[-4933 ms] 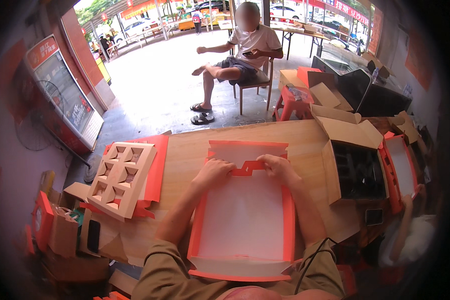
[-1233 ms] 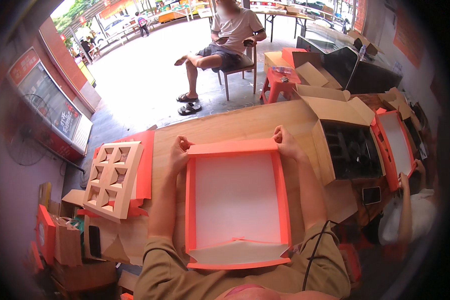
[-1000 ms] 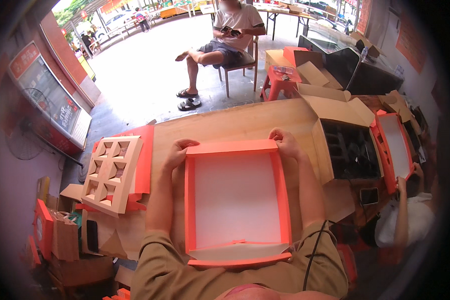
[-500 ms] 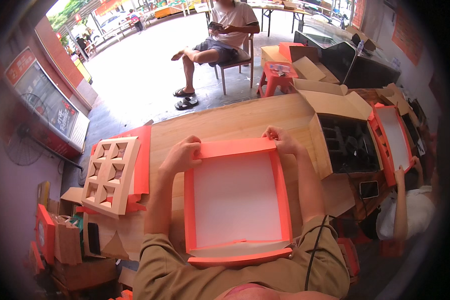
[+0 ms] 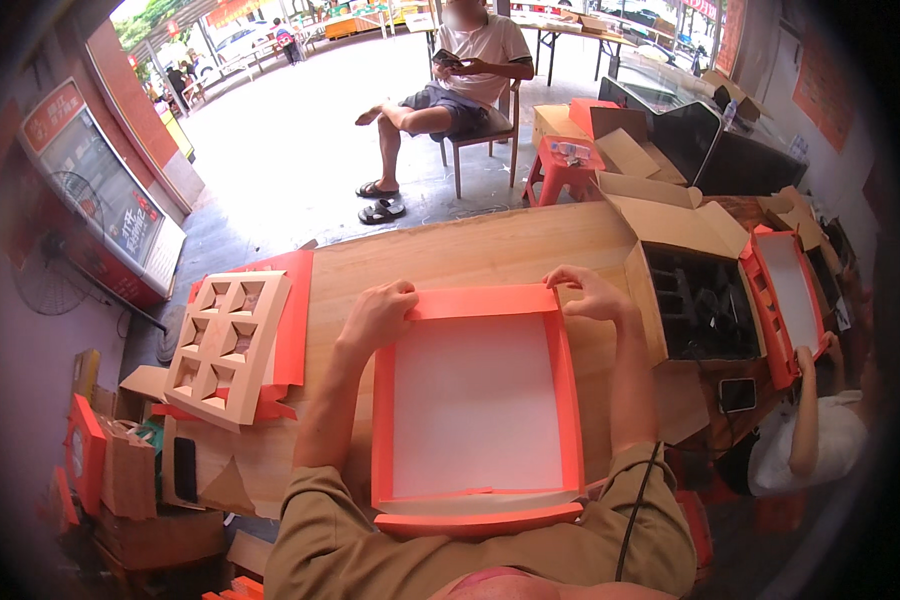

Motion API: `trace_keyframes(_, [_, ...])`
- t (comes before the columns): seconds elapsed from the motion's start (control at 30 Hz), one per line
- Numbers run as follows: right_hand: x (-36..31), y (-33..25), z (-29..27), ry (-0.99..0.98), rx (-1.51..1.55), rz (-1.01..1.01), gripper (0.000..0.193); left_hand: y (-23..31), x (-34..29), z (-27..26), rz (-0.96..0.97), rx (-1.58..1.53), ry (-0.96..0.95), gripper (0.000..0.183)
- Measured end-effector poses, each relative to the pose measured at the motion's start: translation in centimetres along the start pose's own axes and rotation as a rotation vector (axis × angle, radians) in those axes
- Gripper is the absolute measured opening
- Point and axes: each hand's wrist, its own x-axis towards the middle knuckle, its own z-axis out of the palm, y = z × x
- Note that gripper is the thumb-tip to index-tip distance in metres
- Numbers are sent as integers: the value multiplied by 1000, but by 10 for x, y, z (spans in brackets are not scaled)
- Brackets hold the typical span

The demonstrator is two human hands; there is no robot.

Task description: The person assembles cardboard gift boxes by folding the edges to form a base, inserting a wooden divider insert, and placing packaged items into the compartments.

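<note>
An orange-red cardboard box point(image 5: 482, 301) with a white inside lies in front of me. Its far wall stands up, and the near flap leans out toward my body. At the far left corner, my left hand point(image 5: 382, 314) is closed, its fingers curled on the wall's end. My right hand point(image 5: 592, 297) has its bent fingers at the far right corner, index on the edge and thumb at the outer side. To the left, a tan card divider tray point(image 5: 219, 344) with several square compartments rests partly over orange card sheets point(image 5: 293, 330).
An open brown carton point(image 5: 638, 300) with dark contents stands right of the box. Beyond it, a co-worker's hands point(image 5: 812, 356) hold another orange box point(image 5: 782, 285). A phone point(image 5: 738, 395) lies on the wooden table point(image 5: 450, 240). Across it, a person sits on a chair point(image 5: 490, 135).
My right hand's fingers have loosened and spread a little at the far right corner. My left hand stays on the far left corner. The whole view has shifted slightly.
</note>
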Motion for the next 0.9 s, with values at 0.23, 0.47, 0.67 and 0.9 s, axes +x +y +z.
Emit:
trace_keyframes(0.23, [18, -40, 46, -29, -504, -7, 27, 7, -1, 5, 60, 129, -87, 5])
trace_keyframes(0.47, [19, -18, 66, 68, -830, -118, 15, 14, 1, 8, 51, 167, -159, 9])
trace_keyframes(0.67, [21, -23, 75, 38, -983, -22, 11, 15, -1, 10, 46, 198, -165, 9])
trace_keyframes(0.9, [17, -16, 68, 51, -778, -196, 13, 18, 1, 9, 82, 227, -142, 16])
